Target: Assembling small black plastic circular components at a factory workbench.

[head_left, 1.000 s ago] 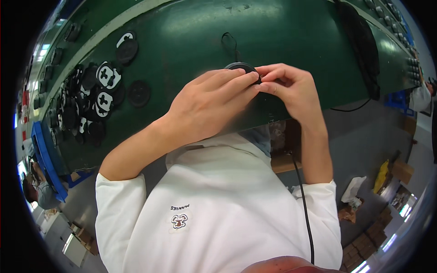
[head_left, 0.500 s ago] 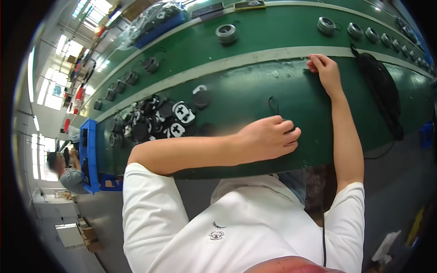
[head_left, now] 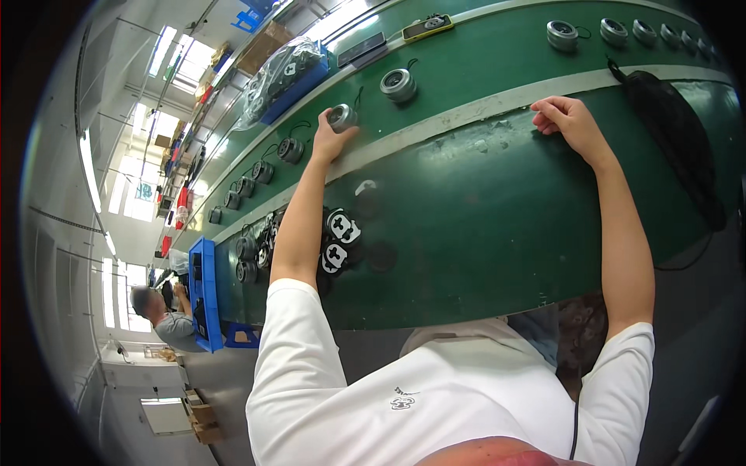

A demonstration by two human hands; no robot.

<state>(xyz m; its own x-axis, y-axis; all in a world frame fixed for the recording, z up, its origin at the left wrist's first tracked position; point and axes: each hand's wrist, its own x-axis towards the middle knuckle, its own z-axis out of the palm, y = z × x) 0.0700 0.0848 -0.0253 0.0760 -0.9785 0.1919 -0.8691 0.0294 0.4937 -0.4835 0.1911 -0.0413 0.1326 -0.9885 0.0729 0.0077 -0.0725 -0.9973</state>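
My left hand [head_left: 332, 142] reaches out at the far left, fingers and thumb closed around a round silver-grey device [head_left: 342, 118] with a dark cord loop rising from it. A similar round device [head_left: 398, 85] stands to its right on the green strip. In a row to the left of the hand are several more devices, the nearest one [head_left: 291, 151] with its own loop. My right hand [head_left: 567, 124] rests near the pale divider with fingers curled inward; whether anything is inside them is hidden. Beneath my left forearm lies a pile of black-and-white discs [head_left: 340, 225].
A black pouch [head_left: 672, 140] lies at the right. Farther right along the strip runs another row of devices [head_left: 562, 36]. A phone in a yellow case [head_left: 427, 28] and a plastic-covered blue bin [head_left: 299, 89] stand at the back. Beside a blue crate [head_left: 206, 295], another person [head_left: 175, 322] sits.
My left hand has swung from the table's middle out to the far left strip, carrying the round device. My right hand stays curled near the divider. The view has shifted.
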